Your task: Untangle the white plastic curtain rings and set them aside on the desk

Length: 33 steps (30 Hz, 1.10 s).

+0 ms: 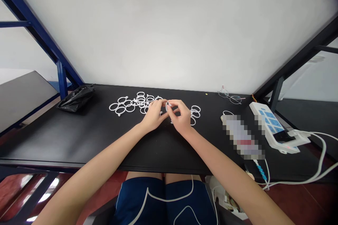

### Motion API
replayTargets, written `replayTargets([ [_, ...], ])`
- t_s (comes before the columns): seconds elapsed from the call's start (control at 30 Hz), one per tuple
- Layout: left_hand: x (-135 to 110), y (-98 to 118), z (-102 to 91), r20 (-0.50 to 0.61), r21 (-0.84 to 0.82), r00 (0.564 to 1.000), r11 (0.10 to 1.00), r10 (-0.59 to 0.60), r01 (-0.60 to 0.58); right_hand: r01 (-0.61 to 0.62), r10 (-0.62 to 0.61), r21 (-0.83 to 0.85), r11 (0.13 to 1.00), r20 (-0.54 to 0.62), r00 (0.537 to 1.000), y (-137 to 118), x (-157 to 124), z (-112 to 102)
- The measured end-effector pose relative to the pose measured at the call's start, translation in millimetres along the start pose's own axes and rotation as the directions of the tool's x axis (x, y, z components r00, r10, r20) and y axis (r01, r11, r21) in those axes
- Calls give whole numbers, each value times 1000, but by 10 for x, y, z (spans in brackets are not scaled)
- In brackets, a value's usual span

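My left hand (153,115) and my right hand (181,115) meet above the black table, fingertips close together. Between them is a small white ring (167,105), seen nearly edge-on and partly covered by fingers. The right thumb and forefinger pinch it, and the left fingers close on its other side. Left of the hands lies a loose spread of white rings (130,108), several with a small knob on the rim. A smaller group of white rings (195,108) lies just beyond my right hand, partly hidden by it.
A crumpled black plastic bag (76,99) sits at the far left. On the right are eyeglasses (235,99), a blurred-out phone (241,137) on a cable, and a white power strip (271,123) with a plugged-in charger. White cables (320,158) trail over the table's right edge.
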<state>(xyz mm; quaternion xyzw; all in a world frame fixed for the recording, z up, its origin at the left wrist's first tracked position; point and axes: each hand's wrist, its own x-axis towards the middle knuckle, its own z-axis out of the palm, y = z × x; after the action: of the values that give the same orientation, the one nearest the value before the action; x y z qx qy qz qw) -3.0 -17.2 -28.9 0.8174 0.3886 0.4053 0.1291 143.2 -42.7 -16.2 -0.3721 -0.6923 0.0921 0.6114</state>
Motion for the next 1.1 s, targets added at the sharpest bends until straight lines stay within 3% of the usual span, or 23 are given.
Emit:
replayTargets([
  [0.93, 2, 16, -10, 2, -5, 1000, 1000, 0, 0, -12, 12, 19, 1000, 3, 1000, 17, -7, 0],
  [1.03, 14, 37, -18, -10, -69, 999, 997, -33, 32, -26, 26, 8, 1000, 10, 1000, 17, -2, -1],
  [1.1, 29, 50, -25, 4, -200, 997, 977, -76, 75, -35, 35, 7, 999, 10, 999, 13, 3, -4],
])
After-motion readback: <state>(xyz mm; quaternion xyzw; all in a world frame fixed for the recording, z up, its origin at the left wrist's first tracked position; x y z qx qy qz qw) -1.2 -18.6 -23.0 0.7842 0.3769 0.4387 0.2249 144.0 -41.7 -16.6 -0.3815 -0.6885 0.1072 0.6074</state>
